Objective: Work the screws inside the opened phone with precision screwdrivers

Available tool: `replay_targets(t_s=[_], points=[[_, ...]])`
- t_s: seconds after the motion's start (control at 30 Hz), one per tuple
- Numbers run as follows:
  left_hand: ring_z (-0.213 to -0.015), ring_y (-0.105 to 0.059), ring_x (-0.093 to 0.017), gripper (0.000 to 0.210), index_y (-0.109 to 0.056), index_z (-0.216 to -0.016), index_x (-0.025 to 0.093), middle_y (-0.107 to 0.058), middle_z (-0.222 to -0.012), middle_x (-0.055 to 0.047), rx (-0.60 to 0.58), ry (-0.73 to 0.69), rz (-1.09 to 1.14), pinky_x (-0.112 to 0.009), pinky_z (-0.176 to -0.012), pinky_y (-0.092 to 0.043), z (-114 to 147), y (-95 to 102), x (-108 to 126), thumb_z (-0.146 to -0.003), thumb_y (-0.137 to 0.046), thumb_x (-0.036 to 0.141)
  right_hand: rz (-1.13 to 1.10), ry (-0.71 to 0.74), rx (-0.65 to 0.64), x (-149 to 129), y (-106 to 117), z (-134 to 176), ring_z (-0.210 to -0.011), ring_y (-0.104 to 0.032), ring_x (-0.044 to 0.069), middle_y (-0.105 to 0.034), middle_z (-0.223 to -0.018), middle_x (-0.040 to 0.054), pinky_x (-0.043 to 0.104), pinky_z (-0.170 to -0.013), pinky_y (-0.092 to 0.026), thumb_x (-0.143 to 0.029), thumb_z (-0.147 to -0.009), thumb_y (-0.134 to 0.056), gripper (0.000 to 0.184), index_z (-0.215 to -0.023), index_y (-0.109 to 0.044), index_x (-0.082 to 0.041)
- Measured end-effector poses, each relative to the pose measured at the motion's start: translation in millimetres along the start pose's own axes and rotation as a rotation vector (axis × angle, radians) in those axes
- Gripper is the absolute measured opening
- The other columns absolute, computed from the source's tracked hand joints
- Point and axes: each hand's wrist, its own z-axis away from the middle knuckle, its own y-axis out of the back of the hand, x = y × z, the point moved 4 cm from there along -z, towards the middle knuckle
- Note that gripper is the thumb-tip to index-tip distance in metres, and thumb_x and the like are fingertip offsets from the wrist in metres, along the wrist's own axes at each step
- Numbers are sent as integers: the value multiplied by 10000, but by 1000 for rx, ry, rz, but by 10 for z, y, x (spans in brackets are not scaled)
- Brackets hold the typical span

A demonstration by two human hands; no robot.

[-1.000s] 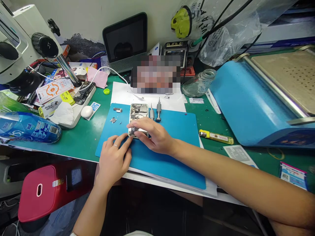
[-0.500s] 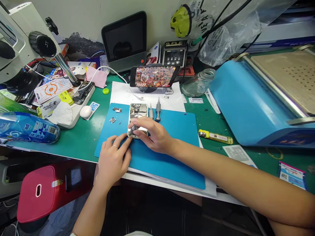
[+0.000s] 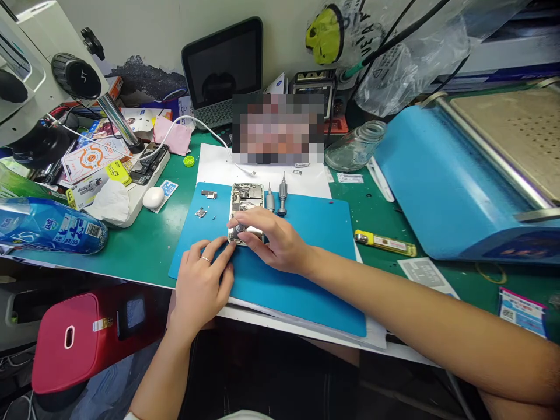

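An opened phone lies on the blue mat with its inner parts bare. My right hand is closed on a small grey screwdriver over the phone's lower part; its tip is hidden. With fingers stretched out, my left hand rests on the mat, its fingertips at the phone's lower left corner. Two more screwdrivers, a smaller one and a larger grey one, are just right of the phone. Left of it lie a small metal part and another little component.
A blurred screen stands behind the mat. To the right are a glass jar, a yellow cutter knife and a large blue machine. A microscope, a white earbud case and a blue pouch occupy the left.
The view has shifted very slightly. Both hands, the screwdriver and the phone keep nearly the same places. The screen behind the mat is now pixelated.
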Motion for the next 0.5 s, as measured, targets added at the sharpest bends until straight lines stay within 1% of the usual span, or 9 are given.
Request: replay_targets(t_s=[0.2,0.5], points=[[-1178,-552,-289,406,-633,-1441,228,-669,-1444,-51,-3,-3,1,-436,-926,-462,2,0,1,-1051,-520,229,1,1,-1,-1,-1,0,-1041,-728,195,-755,-1175,110,396,-896,-655,-109,-1028,-558,564,-1549,-393,-247],[-1182,-553,-289,405,-632,-1441,231,-672,-1439,-58,-7,0,1,-435,-933,-461,4,1,1,-1052,-518,232,6,2,-4,2,-1,3,-1058,-731,192,-753,-1200,97,397,-912,-650,-108,-1027,-555,600,-1569,-362,-277]])
